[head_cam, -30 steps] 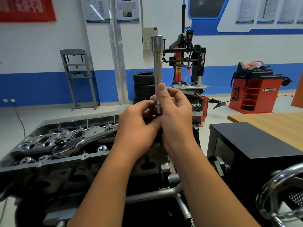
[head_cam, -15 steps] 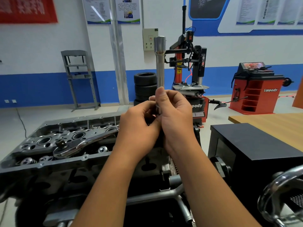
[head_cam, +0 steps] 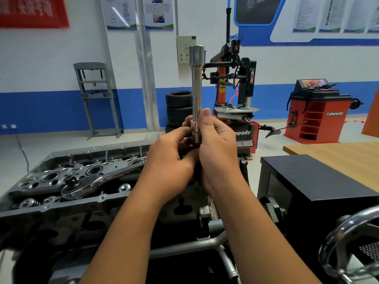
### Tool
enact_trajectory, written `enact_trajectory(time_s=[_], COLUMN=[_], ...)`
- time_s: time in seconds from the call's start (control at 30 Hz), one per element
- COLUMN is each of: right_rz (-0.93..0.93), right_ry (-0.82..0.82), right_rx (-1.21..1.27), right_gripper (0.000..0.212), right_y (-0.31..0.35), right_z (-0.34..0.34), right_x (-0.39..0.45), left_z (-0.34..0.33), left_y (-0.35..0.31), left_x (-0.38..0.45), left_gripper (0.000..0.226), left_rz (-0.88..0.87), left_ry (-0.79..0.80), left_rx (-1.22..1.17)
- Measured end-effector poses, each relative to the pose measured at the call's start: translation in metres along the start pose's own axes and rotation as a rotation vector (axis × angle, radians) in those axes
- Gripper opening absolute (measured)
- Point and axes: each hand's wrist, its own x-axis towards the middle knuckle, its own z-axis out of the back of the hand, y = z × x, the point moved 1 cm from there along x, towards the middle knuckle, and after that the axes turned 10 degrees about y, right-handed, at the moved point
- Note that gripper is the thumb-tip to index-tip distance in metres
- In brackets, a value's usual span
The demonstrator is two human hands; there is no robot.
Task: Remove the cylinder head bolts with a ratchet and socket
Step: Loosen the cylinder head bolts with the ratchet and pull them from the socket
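Note:
I hold a long chrome extension bar (head_cam: 196,87) upright in front of me, its wide end on top. At its lower end sits a short socket (head_cam: 195,133). My right hand (head_cam: 217,148) grips the bar's lower end, thumb up along the shaft. My left hand (head_cam: 171,162) pinches the socket from the left. What lies under the socket is hidden by my fingers. A chrome ratchet (head_cam: 92,184) lies loose across the top of the grey cylinder head (head_cam: 67,203) at the lower left, with valve springs and bores showing around it.
A black box (head_cam: 320,181) stands at my right, with a wooden table (head_cam: 336,156) behind it and a chrome handwheel (head_cam: 348,247) at the lower right. Across the floor stand stacked tyres (head_cam: 178,107), a tyre changer (head_cam: 235,95), a red wheel balancer (head_cam: 320,111) and a grey press frame (head_cam: 96,99).
The bar stays upright in both hands with only small shifts. The socket at its lower end now shows more between my fingers than half a second ago. The ratchet has not moved.

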Motion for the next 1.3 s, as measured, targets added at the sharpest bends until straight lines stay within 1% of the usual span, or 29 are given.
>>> enact_trajectory(time_s=[0.03,0.1,0.13,0.2,0.27,0.33,0.4,0.47,0.53,0.63,0.7,0.73,0.8,0.87,0.93,1.03,1.1,1.23,1.3], right_rz=[-0.006,-0.004,-0.001,0.003,0.011,0.002,-0.013,-0.005,0.004,0.013,0.006,0.001,-0.002,0.000,0.009,0.020,0.026,0.037,0.047], right_ry=[0.008,0.016,0.011,0.007,0.010,0.015,0.026,0.024,0.019,-0.001,-0.013,-0.013,-0.011,-0.026,-0.022,-0.022,-0.025,-0.013,-0.006], right_rx=[0.009,0.031,0.035,0.028,0.010,0.006,0.026,0.044,0.028,0.027,0.049,0.066,0.103,0.103,0.089,0.058,0.035,0.085,0.061], right_gripper=[0.046,0.033,0.032,0.035,0.035,0.035,0.034,0.031,0.033,0.040,0.038,0.038,0.031,0.043,0.049,0.051,0.054,0.044,0.039], right_y=[0.0001,0.0007,0.0010,0.0002,0.0001,0.0012,0.0019,0.0016,0.0007,0.0002,0.0005,0.0003,0.0000,0.0002,0.0000,-0.0010,-0.0021,-0.0001,-0.0005], right_z=[0.0002,0.0004,0.0005,0.0006,0.0003,0.0000,0.0007,0.0031,0.0040,0.0010,0.0000,0.0001,0.0019,0.0030,0.0016,-0.0008,-0.0005,0.0014,0.0023], right_x=[0.0004,0.0001,-0.0007,-0.0019,-0.0024,-0.0020,-0.0019,-0.0024,-0.0030,-0.0023,-0.0009,-0.0004,0.0007,0.0001,-0.0002,-0.0011,-0.0012,-0.0020,-0.0021], left_z=[-0.0002,-0.0019,-0.0030,-0.0034,-0.0014,0.0007,0.0003,-0.0029,-0.0045,-0.0010,0.0005,0.0001,-0.0018,-0.0035,-0.0032,-0.0011,-0.0003,-0.0024,-0.0039], left_y=[-0.0003,-0.0009,-0.0008,-0.0001,-0.0001,-0.0016,-0.0018,-0.0014,-0.0015,0.0001,-0.0007,-0.0013,-0.0019,-0.0011,0.0001,-0.0006,-0.0017,0.0005,0.0008], left_x=[-0.0004,-0.0012,-0.0015,-0.0015,-0.0006,-0.0002,-0.0006,-0.0010,-0.0014,-0.0001,-0.0002,-0.0007,-0.0008,-0.0001,0.0001,-0.0001,-0.0005,0.0003,0.0002], left_gripper=[0.039,0.036,0.034,0.033,0.033,0.038,0.042,0.037,0.034,0.027,0.028,0.030,0.032,0.030,0.027,0.024,0.028,0.026,0.024], left_rz=[-0.008,-0.027,-0.026,-0.013,-0.007,-0.006,-0.014,-0.031,-0.023,-0.027,-0.021,-0.020,-0.011,-0.003,0.004,-0.005,-0.012,-0.012,-0.009], left_ry=[-0.016,-0.083,-0.113,-0.133,-0.078,-0.011,-0.027,-0.090,-0.118,-0.065,-0.008,-0.003,-0.041,-0.095,-0.123,-0.060,-0.011,-0.076,-0.114], left_rx=[0.009,0.041,0.050,0.074,0.073,0.036,0.027,0.042,0.057,0.074,0.064,0.057,0.052,0.054,0.054,0.021,0.003,0.016,0.039])
